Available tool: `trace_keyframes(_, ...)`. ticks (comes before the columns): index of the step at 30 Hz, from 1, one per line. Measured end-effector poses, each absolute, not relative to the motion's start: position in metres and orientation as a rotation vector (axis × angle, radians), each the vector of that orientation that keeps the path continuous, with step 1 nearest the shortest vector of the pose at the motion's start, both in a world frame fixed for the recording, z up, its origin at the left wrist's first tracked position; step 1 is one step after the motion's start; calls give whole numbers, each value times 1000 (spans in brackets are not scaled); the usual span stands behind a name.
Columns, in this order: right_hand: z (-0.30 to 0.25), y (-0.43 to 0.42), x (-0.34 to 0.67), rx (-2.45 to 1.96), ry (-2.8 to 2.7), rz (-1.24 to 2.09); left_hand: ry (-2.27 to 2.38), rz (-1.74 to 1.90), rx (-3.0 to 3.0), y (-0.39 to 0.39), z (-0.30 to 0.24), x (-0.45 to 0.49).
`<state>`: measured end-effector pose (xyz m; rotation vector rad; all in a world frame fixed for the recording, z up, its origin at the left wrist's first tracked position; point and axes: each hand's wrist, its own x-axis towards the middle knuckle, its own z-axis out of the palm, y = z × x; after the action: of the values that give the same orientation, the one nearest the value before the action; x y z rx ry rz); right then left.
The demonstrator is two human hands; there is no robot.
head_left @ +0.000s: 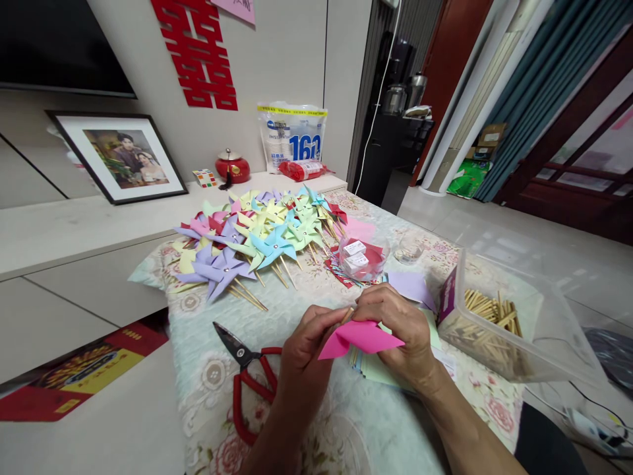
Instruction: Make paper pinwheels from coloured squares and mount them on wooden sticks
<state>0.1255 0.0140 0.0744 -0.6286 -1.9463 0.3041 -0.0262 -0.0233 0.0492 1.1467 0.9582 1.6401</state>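
Observation:
Both hands meet above the near part of the table around a pink paper pinwheel (363,336). My left hand (311,343) is closed on its left side, with a wooden stick (348,315) showing between the hands. Over the right side of the pink paper my right hand (398,323) is closed, fingers bent on its top edge. How the stick and paper join is hidden. Red-handled scissors (247,369) lie open to the left of my left hand. Below and behind my right hand is a stack of pale paper sheets (378,376).
Finished pinwheels (274,245) in several colours lie heaped at the back left. A clear round container (363,259) holds small white boxes. On the right, a plastic bin (514,323) holds wooden sticks (489,313). Purple paper (410,287) lies between. A floral cloth (208,330) covers the table.

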Motion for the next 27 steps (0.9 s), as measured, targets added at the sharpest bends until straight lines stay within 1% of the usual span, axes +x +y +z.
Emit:
trace_keyframes(4, 75, 14, 126, -629, -1946, 322, 931, 1685, 1187, -24, 50, -26)
trace_keyframes(8, 76, 14, 125, -631, -1953, 328, 930, 1650, 1260, -23, 44, -31)
trace_keyframes(14, 77, 14, 126, -617, -1944, 352, 901, 1628, 1541, -21, 33, -39)
trace_keyframes(18, 76, 15, 126, -614, -1935, 366, 972, 1613, 1697, -24, 35, -40)
trace_keyframes(27, 76, 13, 125, -590, -1931, 271, 1073, 1641, 1869, -29, 38, -39)
